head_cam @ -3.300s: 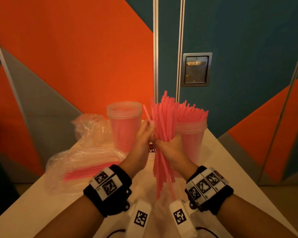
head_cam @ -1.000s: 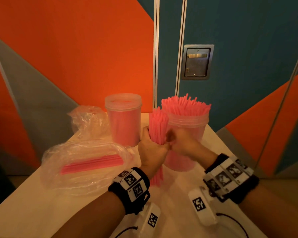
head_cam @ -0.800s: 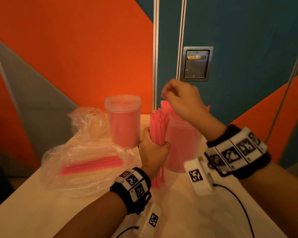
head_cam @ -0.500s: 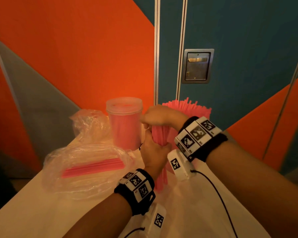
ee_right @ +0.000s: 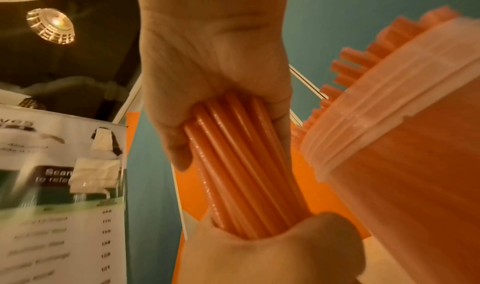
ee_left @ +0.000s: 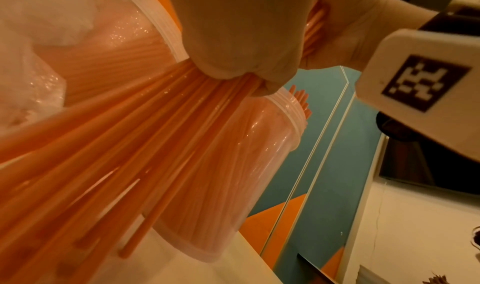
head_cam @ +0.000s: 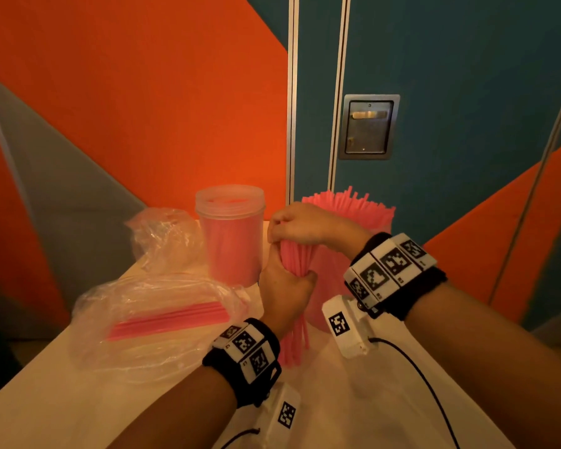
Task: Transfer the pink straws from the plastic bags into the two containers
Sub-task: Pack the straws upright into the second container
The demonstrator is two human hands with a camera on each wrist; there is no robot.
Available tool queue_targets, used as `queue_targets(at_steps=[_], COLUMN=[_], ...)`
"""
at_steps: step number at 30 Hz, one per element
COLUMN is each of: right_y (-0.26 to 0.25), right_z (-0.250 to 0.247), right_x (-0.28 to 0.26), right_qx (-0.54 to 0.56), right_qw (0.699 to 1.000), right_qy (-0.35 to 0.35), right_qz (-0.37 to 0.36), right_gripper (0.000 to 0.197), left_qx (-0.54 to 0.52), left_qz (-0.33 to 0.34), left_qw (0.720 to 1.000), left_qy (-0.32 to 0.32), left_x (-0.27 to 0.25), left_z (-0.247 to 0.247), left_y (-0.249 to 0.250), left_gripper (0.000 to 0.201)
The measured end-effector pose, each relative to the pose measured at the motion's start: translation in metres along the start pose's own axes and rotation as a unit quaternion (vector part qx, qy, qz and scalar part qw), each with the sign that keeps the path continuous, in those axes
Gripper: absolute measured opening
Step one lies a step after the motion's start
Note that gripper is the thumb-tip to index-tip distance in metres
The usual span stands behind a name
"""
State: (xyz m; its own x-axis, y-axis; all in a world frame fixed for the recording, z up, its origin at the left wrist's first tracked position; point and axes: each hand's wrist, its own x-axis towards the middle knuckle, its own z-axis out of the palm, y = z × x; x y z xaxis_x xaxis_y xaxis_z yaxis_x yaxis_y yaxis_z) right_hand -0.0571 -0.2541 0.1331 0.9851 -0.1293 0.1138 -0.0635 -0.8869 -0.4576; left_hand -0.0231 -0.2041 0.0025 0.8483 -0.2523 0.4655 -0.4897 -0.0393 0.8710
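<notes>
Between the two containers, your left hand [head_cam: 284,294] is wrapped round the middle of an upright bundle of pink straws [head_cam: 297,260], fingers and thumb curled tight about it. From the left wrist view, the lower ends of the bundle [ee_left: 145,144] fan out below your grip, and they hang just above the table [head_cam: 78,413]. Your right hand [head_cam: 302,223] sits on top of the same bundle, fingers curled down over the upper ends; the right wrist view shows the straws [ee_right: 244,165] running from that palm [ee_right: 213,62] down into your left fist [ee_right: 272,251].

Take the right container [head_cam: 382,228] as your landmark. It stands just behind and to the right of the bundle, packed with straws whose tips stick up above its rim. The left container [head_cam: 230,234] stands to its left, beyond the bundle, also filled with pink straws, their tops below the rim. Further left again, a crumpled plastic bag [head_cam: 166,234] lies beside that container. Nearer to you than that one, a second plastic bag [head_cam: 156,319] lies flat on the table with a row of straws [head_cam: 169,320] lying inside it. Behind the right container, a metal plate [head_cam: 368,126] is set into the teal wall panel.
</notes>
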Motion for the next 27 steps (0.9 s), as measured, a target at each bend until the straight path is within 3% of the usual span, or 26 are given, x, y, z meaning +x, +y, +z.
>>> queue_targets(at_steps=[2, 5, 6, 8, 9, 10, 11, 12, 14, 16, 19, 20, 22, 24, 27], right_y=[0.0, 0.01, 0.015, 0.017, 0.018, 0.016, 0.011, 0.007, 0.006, 0.001, -0.011, -0.013, -0.012, -0.007, -0.001], right_z=[-0.002, -0.002, 0.001, 0.012, 0.02, 0.025, 0.028, 0.028, 0.026, 0.017, -0.013, -0.029, -0.068, -0.105, -0.141], right_x=[-0.005, -0.011, -0.012, -0.014, -0.014, -0.015, -0.017, -0.017, -0.016, -0.016, -0.02, -0.022, -0.026, -0.031, -0.041], right_qx=[0.129, 0.396, 0.439, 0.453, 0.456, 0.47, 0.489, 0.501, 0.506, 0.5, 0.496, 0.515, 0.576, 0.619, 0.644], right_qw=[0.99, 0.911, 0.891, 0.885, 0.882, 0.869, 0.848, 0.83, 0.812, 0.807, 0.794, 0.776, 0.718, 0.668, 0.635], right_qy=[0.048, 0.102, 0.105, 0.099, 0.115, 0.153, 0.199, 0.237, 0.284, 0.312, 0.352, 0.365, 0.388, 0.41, 0.418], right_qz=[0.014, 0.043, 0.044, 0.04, 0.029, 0.035, 0.048, 0.06, 0.052, 0.034, 0.004, -0.013, -0.041, -0.057, -0.09], right_gripper=[0.032, 0.039, 0.053, 0.081, 0.071, 0.049, 0.031, 0.026, 0.02, 0.019, 0.025, 0.024, 0.019, 0.014, 0.016], left_qx=[-0.012, -0.035, -0.036, -0.032, -0.016, 0.004, 0.021, 0.027, 0.017, -0.008, 0.014, 0.034, 0.059, 0.091, 0.192], left_qz=[-0.003, -0.013, -0.004, 0.05, 0.086, 0.11, 0.113, 0.105, 0.101, 0.138, 0.276, 0.3, 0.257, 0.208, 0.225], left_qw=[1.0, 0.999, 0.999, 0.998, 0.996, 0.994, 0.993, 0.994, 0.995, 0.99, 0.96, 0.953, 0.965, 0.971, 0.952], left_qy=[-0.007, 0.007, 0.011, 0.014, 0.014, 0.008, -0.001, -0.006, -0.004, 0.018, 0.031, 0.026, -0.013, -0.071, -0.085], left_x=[0.001, 0.012, 0.015, 0.021, 0.023, 0.023, 0.021, 0.019, 0.016, 0.018, 0.022, 0.026, 0.033, 0.041, 0.061], left_z=[-0.003, -0.009, -0.011, -0.011, -0.01, -0.008, -0.007, -0.006, -0.007, -0.007, -0.004, -0.003, -0.006, -0.011, -0.008], left_y=[0.003, 0.011, 0.016, 0.025, 0.028, 0.031, 0.035, 0.039, 0.047, 0.058, 0.076, 0.078, 0.088, 0.1, 0.128], left_gripper=[0.055, 0.056, 0.058, 0.068, 0.077, 0.086, 0.094, 0.099, 0.103, 0.103, 0.107, 0.111, 0.115, 0.102, 0.061])
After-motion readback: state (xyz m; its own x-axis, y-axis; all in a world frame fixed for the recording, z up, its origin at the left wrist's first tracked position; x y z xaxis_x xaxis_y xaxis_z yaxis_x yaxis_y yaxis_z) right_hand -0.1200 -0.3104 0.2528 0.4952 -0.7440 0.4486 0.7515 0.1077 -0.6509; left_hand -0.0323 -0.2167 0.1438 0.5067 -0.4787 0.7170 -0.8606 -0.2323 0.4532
